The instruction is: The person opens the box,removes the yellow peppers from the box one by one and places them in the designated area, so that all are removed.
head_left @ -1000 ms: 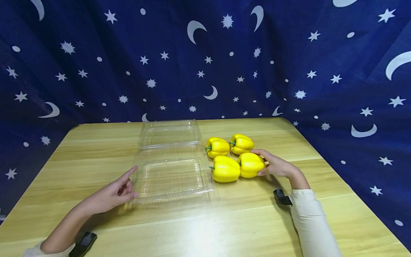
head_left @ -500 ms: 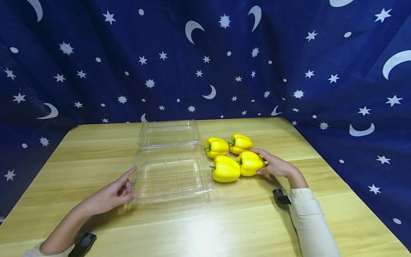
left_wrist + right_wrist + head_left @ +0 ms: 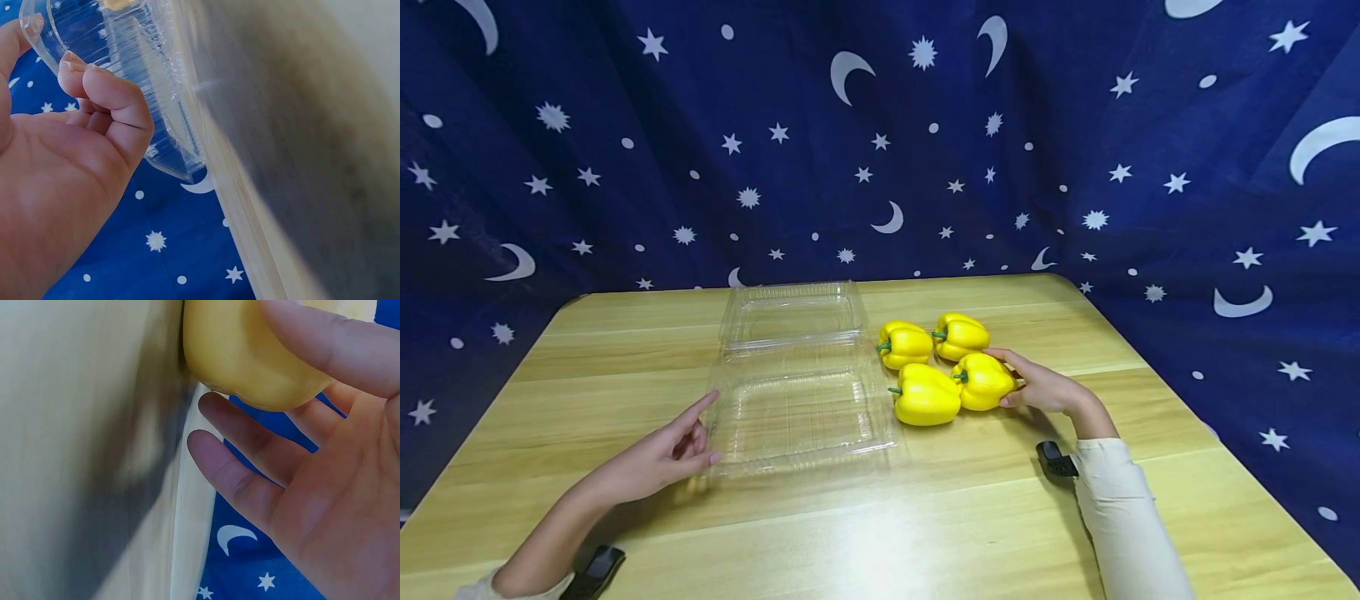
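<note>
My right hand (image 3: 1048, 387) grips the near-right yellow bell pepper (image 3: 983, 382), thumb on its near side and a finger on its far side. In the right wrist view the same bell pepper (image 3: 250, 356) sits between thumb and fingers, with two fingers below it. My left hand (image 3: 655, 458) touches the left edge of a clear plastic clamshell container (image 3: 801, 467), its index finger and thumb extended. In the left wrist view, the left hand (image 3: 69, 162) has its other fingers curled in beside the clear plastic. The container lies unfolded, lid half at the back.
Three more yellow bell peppers, near left (image 3: 927, 396), back left (image 3: 906, 346) and back right (image 3: 962, 337), lie right of the container on the wooden table (image 3: 775, 550). A blue curtain (image 3: 700, 150) with moons and stars hangs behind.
The near-right bell pepper, with my right hand on it, has shifted very slightly back and left. My left hand and the container stay in place.
</note>
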`<action>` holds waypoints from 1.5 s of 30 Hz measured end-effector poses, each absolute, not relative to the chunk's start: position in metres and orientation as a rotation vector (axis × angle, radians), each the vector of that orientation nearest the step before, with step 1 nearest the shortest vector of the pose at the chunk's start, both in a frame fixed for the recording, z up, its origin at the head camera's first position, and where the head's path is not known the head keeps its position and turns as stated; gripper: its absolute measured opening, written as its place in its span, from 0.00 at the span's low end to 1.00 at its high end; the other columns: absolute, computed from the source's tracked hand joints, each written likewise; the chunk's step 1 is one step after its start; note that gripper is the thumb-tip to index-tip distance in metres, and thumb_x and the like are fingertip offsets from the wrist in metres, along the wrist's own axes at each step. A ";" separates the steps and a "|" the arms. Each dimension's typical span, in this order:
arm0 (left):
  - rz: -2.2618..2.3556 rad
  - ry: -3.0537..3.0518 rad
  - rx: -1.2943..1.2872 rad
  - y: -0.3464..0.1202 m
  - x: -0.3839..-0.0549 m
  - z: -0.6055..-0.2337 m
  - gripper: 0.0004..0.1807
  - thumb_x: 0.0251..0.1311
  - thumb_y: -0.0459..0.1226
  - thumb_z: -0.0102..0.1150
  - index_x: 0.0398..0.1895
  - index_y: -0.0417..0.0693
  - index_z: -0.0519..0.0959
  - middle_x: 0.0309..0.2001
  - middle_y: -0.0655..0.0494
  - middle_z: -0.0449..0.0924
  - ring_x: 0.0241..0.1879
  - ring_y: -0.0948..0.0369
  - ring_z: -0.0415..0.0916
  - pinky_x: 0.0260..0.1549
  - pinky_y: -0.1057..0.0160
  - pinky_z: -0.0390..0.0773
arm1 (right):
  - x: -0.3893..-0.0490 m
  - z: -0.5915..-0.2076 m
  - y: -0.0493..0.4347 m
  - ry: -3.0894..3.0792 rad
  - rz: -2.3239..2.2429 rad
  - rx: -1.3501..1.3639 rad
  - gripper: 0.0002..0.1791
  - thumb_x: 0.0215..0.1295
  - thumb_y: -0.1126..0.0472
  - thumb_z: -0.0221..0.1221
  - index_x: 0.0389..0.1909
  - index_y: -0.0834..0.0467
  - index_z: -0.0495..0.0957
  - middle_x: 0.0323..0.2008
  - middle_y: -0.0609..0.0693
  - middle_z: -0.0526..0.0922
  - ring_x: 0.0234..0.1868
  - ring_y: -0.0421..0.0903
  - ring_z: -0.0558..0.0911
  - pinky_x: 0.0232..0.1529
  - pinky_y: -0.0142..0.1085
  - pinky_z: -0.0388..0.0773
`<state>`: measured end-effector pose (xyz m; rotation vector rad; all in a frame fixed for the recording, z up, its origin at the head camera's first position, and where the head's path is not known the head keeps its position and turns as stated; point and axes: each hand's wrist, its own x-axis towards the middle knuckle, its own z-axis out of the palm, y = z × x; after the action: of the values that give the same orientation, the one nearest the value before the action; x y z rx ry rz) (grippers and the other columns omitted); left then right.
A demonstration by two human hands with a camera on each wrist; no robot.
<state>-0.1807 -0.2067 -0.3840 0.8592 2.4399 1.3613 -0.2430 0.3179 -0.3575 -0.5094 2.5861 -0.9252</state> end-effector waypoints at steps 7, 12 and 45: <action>1.354 2.447 0.854 -0.207 -0.180 -0.385 0.41 0.61 0.33 0.54 0.67 0.26 0.40 0.28 0.58 0.62 0.25 0.72 0.61 0.20 0.66 0.65 | -0.242 -0.357 0.318 2.582 -0.934 -0.504 0.42 0.55 0.69 0.58 0.68 0.62 0.47 0.66 0.70 0.48 0.62 0.72 0.55 0.58 0.64 0.52; 1.345 2.448 0.842 -0.207 -0.180 -0.385 0.41 0.61 0.34 0.53 0.67 0.26 0.40 0.28 0.57 0.62 0.25 0.72 0.61 0.20 0.66 0.65 | -0.242 -0.357 0.317 2.579 -0.939 -0.482 0.42 0.55 0.70 0.58 0.69 0.62 0.46 0.66 0.71 0.47 0.63 0.72 0.54 0.59 0.64 0.51; 1.335 2.427 0.848 -0.209 -0.180 -0.385 0.42 0.62 0.35 0.53 0.68 0.28 0.39 0.29 0.56 0.62 0.26 0.72 0.61 0.21 0.66 0.65 | -0.237 -0.353 0.328 2.538 -1.013 -0.465 0.49 0.54 0.67 0.61 0.70 0.64 0.39 0.68 0.69 0.45 0.61 0.73 0.57 0.55 0.60 0.63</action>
<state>-0.1801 -0.2092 -0.3849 0.8480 2.4267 1.3353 -0.2370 0.3279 -0.3531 -0.4649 2.5375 -1.0125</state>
